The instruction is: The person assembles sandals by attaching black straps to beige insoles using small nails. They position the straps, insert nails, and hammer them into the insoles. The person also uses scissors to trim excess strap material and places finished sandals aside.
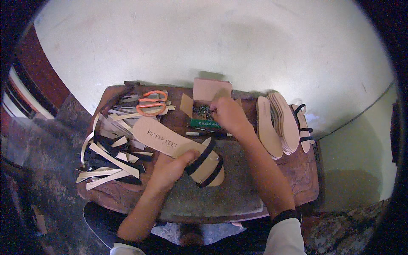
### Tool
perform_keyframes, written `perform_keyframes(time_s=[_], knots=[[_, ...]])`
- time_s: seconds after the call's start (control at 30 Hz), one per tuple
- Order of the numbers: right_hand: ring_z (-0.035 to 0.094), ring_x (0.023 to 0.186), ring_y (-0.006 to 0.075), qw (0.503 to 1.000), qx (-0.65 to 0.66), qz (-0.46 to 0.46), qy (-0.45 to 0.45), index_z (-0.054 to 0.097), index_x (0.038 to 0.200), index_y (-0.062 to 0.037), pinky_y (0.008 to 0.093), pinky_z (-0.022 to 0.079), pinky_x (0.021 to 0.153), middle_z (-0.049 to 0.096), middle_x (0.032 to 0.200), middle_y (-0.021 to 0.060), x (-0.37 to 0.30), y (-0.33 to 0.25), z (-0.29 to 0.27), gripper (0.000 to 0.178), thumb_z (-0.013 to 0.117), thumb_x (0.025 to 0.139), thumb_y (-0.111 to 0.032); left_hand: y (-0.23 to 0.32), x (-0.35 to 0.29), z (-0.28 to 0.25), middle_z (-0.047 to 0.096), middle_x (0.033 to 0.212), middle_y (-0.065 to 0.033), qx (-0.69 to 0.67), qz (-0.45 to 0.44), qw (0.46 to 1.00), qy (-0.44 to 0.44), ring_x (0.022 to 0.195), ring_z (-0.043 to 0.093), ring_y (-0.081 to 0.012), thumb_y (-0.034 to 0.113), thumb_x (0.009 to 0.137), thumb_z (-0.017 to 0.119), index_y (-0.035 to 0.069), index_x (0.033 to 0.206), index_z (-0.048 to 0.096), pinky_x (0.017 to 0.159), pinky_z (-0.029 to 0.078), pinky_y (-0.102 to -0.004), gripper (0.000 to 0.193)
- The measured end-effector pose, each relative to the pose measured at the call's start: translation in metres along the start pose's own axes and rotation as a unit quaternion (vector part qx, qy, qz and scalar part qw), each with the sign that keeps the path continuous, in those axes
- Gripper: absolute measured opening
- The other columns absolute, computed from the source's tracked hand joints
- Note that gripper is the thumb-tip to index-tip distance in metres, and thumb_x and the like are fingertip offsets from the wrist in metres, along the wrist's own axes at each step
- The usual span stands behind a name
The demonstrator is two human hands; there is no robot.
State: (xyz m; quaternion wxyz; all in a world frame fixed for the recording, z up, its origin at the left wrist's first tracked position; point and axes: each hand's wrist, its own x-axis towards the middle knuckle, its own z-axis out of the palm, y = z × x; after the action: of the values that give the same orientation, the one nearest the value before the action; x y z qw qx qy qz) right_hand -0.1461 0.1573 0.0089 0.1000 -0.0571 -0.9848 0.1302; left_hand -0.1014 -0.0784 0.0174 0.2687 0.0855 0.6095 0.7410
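Note:
A beige sandal point(170, 142) with two black straps is tilted over the middle of the table. My left hand point(172, 170) grips it at the waist, the thumb on top of the insole and the other fingers hidden beneath. Beyond it stands an open green cardboard box point(204, 123) of small dark nails point(201, 112), its lid flap raised at the back. At the box's right side is my right hand point(229, 115), closed with the fingertips pinched together over the nails. What those fingertips hold, if anything, is too small to make out.
Orange-handled scissors point(151, 104) lie at the back left above cut strips point(112, 165) in black and cream. On the right are stacked beige insoles point(280, 123) and a finished-looking strapped sandal point(304, 131). A dark flat pad point(212, 197) covers the wooden table's point(301, 178) front middle; a pale wall rises behind.

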Motion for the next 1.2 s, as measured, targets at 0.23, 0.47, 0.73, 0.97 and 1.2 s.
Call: perform_keyframes(time_s=[0.23,0.47,0.73,0.97,1.2], knots=[[0.065,0.087,0.0357,0.997,0.077,-0.012,0.012,0.068,0.085,-0.0032,0.0441,0.050,0.078,0.068,0.088,0.0184,0.001,0.001,0.004,0.011,0.067,0.079,-0.012,-0.009,-0.001,-0.007,0.067,0.101,-0.0095,-0.023,-0.017,1.000,-0.004,0.092,0.064,-0.0192,0.005,0.082,0.067,-0.001,0.106,0.063,0.081,0.051,-0.0316,0.026],[0.066,0.082,0.0278,0.985,0.165,-0.019,0.047,0.067,0.088,-0.0027,0.0374,0.051,0.076,0.068,0.087,0.0147,-0.006,0.016,-0.016,0.013,0.069,0.080,-0.012,0.002,-0.015,0.000,0.067,0.101,-0.0097,-0.029,-0.001,1.000,0.009,0.092,0.064,-0.0197,0.005,0.082,0.066,-0.002,0.106,0.063,0.082,0.051,-0.0317,0.025],[0.065,0.074,0.0162,0.972,0.232,-0.001,0.034,0.066,0.089,-0.0016,0.0301,0.051,0.071,0.070,0.087,0.0102,-0.003,0.025,-0.015,0.012,0.067,0.084,-0.012,0.002,-0.017,0.004,0.067,0.101,-0.0097,-0.038,0.006,0.999,-0.010,0.093,0.064,-0.0202,0.004,0.082,0.065,-0.003,0.107,0.063,0.082,0.051,-0.0319,0.026],[0.065,0.071,0.0135,0.848,0.524,0.078,0.007,0.061,0.096,-0.0030,0.0276,0.053,0.066,0.069,0.085,0.0077,-0.067,-0.021,-0.065,0.016,0.067,0.088,-0.015,-0.010,-0.022,0.001,0.067,0.102,-0.0096,-0.078,-0.005,0.997,0.015,0.094,0.064,-0.0199,0.005,0.083,0.067,-0.003,0.108,0.062,0.083,0.050,-0.0314,0.027],[0.064,0.081,0.0144,0.678,0.707,0.186,-0.068,0.061,0.102,-0.0027,0.0276,0.053,0.073,0.066,0.091,0.0084,-0.148,-0.032,-0.076,0.016,0.065,0.091,-0.013,-0.039,-0.051,-0.004,0.067,0.103,-0.0091,-0.066,-0.081,0.994,0.020,0.094,0.064,-0.0179,0.010,0.085,0.069,-0.002,0.108,0.063,0.082,0.050,-0.0304,0.026]])
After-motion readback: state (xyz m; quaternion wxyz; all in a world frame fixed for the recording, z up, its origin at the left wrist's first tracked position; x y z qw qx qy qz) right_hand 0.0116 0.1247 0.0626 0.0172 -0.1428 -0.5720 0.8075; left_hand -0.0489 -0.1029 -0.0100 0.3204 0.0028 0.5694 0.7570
